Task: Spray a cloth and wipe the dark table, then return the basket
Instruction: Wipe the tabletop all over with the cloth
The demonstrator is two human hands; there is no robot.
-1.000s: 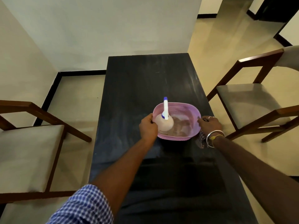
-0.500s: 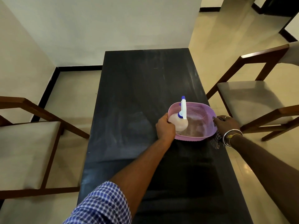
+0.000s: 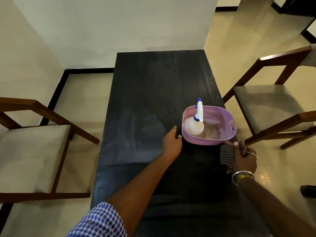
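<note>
A pink plastic basket (image 3: 207,141) stands near the right edge of the dark table (image 3: 153,89). Inside it is a spray bottle (image 3: 195,128) with a round pale body and a white and blue nozzle pointing up. My left hand (image 3: 171,142) hovers just left of the basket with loosely curled fingers, a small gap away from the rim, holding nothing. My right hand (image 3: 245,157), with bangles on the wrist, is below and right of the basket at the table's right edge. It grips a dark checked cloth (image 3: 226,155) that hangs over the edge.
One wooden chair with a grey cushion (image 3: 32,151) stands left of the table, and another chair (image 3: 268,106) stands close on the right, beside the basket. A white wall (image 3: 119,28) sits behind the table's far end. Tiled floor surrounds the table.
The basket has slid from the table's middle to its right edge. My left hand has come off the rim. My right hand has let go of the basket and drawn back with the cloth.
</note>
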